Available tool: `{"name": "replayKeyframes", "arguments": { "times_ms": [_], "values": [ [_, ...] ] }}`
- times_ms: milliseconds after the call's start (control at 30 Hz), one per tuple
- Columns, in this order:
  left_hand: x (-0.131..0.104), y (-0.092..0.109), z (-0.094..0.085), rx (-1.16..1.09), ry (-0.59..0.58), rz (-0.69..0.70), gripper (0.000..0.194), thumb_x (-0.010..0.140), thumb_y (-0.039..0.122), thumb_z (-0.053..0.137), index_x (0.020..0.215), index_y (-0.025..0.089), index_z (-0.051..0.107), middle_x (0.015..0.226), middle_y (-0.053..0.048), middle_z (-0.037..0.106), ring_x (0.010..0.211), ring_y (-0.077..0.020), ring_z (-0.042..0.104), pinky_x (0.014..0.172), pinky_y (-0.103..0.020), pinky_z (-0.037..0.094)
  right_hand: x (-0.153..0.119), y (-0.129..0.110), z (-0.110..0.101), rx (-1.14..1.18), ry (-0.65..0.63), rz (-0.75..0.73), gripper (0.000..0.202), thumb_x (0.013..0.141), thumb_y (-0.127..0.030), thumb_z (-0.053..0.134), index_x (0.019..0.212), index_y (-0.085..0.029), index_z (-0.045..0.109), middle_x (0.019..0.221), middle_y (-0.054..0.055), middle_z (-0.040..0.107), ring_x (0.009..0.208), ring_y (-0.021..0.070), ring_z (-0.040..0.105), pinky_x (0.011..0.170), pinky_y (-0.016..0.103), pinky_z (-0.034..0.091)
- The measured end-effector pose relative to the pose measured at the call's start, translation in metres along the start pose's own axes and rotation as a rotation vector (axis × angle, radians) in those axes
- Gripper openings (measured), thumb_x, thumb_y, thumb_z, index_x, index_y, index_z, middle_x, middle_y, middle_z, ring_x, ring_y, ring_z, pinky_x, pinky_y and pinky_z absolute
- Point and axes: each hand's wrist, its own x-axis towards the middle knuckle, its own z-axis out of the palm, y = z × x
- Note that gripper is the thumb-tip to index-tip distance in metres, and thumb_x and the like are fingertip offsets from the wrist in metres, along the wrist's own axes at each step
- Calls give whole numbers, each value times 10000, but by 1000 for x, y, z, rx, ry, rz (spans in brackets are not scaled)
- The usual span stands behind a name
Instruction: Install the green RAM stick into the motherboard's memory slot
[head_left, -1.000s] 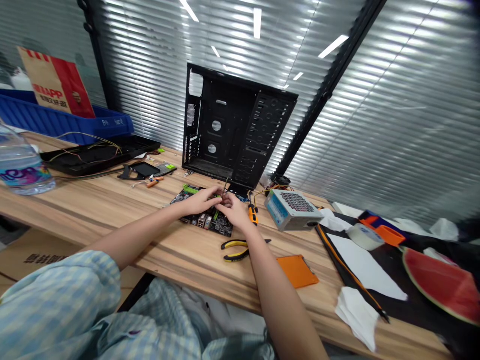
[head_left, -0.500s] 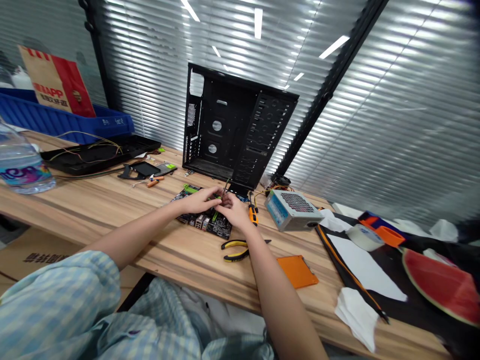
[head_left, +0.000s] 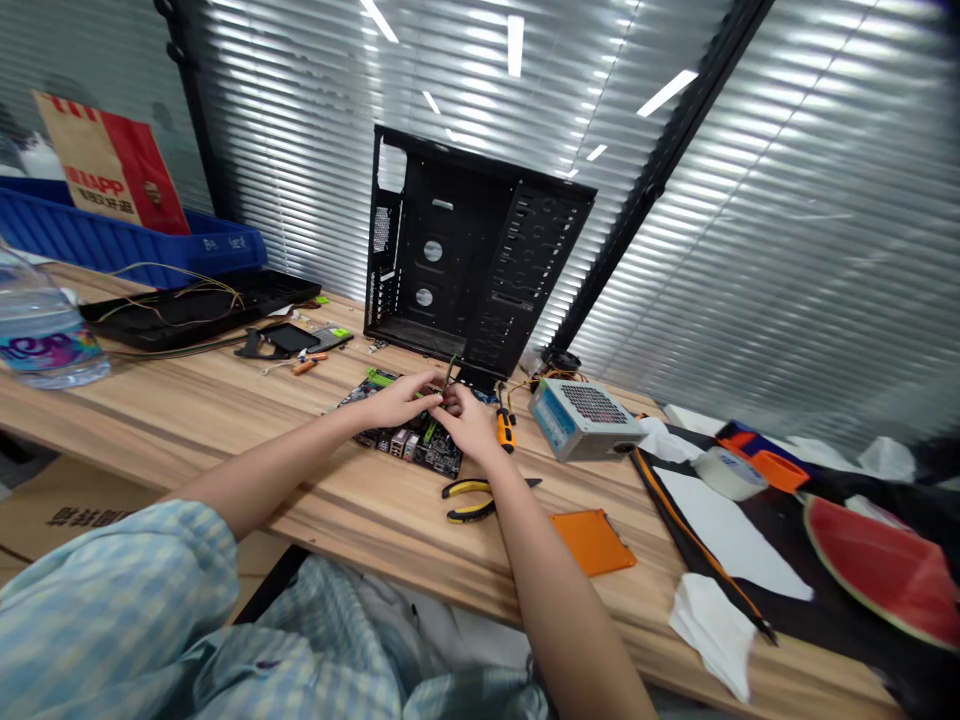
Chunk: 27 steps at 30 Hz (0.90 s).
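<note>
Both hands (head_left: 436, 402) together over the circuit board (head_left: 442, 458), fingers bent

Blue-and-white checks are shown on the sleeve (head_left: 135, 570); brown wood grain on the tabletop (head_left: 322, 500); black on the computer case (head_left: 457, 240); yellow and black on the pliers (head_left: 471, 513); plain orange on the flat plate (head_left: 592, 542).

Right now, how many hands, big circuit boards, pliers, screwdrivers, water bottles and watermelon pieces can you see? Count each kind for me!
Hands: 2, the left hand and the right hand
Big circuit board: 1
Yellow-and-black pliers: 1
Orange-handled screwdriver: 1
Water bottle: 1
Watermelon piece: 1
Total: 7
</note>
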Motion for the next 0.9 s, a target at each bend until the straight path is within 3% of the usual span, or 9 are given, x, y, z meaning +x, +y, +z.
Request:
{"name": "replayKeyframes", "arguments": {
  "times_ms": [300, 633, 900],
  "values": [
    [-1, -1, 0, -20, -24, -12, 305, 921, 383, 503, 1125, 155, 519, 1080, -92, 628, 1006, -216, 603, 883, -344, 493, 0, -1, -3, -54, -28, -14, 252, 743, -383, 640, 906, -231, 522, 817, -4, 619, 732, 149, 602, 670, 285, 496],
    [-1, 7, -3, 174, -48, -1, 243, 926, 354, 463, 1063, 158, 506, 1054, -112, 630, 987, -235, 604, 891, -351, 472, 0, -3, -7, -158, -37, -52, 216, 743, -295, 645, 916, -218, 542, 823, 5, 642, 713, 150, 605, 672, 290, 499],
    [-1, 4, -3, 138, -55, 2, 280, 934, 372, 474, 1110, 158, 519, 1096, -113, 635, 1020, -228, 601, 902, -350, 473, -2, 0, -8, -173, -30, -73, 302, 738, -386, 685, 970, -226, 578, 861, 15, 666, 771, 169, 630, 716, 308, 508]
  ]
}}
